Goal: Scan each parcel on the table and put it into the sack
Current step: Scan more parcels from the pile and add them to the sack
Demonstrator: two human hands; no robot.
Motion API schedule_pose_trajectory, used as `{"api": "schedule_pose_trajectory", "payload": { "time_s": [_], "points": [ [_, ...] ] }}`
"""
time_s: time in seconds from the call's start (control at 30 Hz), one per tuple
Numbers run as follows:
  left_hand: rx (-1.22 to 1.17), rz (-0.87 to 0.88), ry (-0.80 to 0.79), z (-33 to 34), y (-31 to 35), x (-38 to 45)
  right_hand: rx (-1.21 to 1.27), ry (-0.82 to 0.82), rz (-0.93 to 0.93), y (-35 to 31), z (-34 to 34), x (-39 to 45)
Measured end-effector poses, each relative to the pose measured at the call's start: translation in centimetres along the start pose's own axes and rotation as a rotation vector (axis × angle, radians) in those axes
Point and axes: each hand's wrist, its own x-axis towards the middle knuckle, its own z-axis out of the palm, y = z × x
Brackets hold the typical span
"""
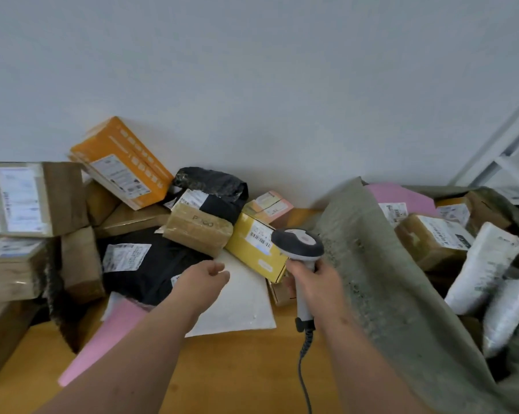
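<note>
The yellow box (pixel 253 249) lay on the wooden table (pixel 237 369), tilted against the heap of parcels, its long axis running from upper left down toward lower right, barcode label (pixel 259 236) facing up. The right hand (pixel 315 282) gripped the scanner (pixel 300 246) by its handle, fingers wrapped round it, head sitting just over the box's near right end, a bluish glow on the yellow face. The left hand (pixel 206 277) hovered over the white mailer (pixel 240 303), fingers loosely curled, holding nothing. The box lay just right of those fingers, so the left looked the likelier taker. The sack (pixel 380 264) gaped on the right, parcels already inside.
</note>
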Motion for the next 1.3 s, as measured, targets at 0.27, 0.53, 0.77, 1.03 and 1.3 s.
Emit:
{"api": "schedule_pose_trajectory", "payload": {
  "time_s": [0.27,0.53,0.77,1.03,1.3],
  "points": [
    [-0.138,-0.098,-0.053,1.6,0.8,3.5,-0.051,-0.065,-0.008,-1.7,0.6,5.9],
    [-0.249,-0.226,-0.035,4.7,2.0,7.9,-0.056,-0.167,0.059,-1.0,2.3,12.9],
    [-0.417,-0.324,-0.100,7.4,3.2,9.6,-0.003,-0.220,0.123,0.7,2.8,14.0],
    [-0.457,-0.317,-0.119,8.1,3.2,9.0,0.137,-0.316,0.226,1.5,2.0,12.1],
    [-0.549,-0.254,-0.073,6.3,2.2,5.5,0.144,-0.278,0.201,1.9,2.4,8.5]
  ]
}}
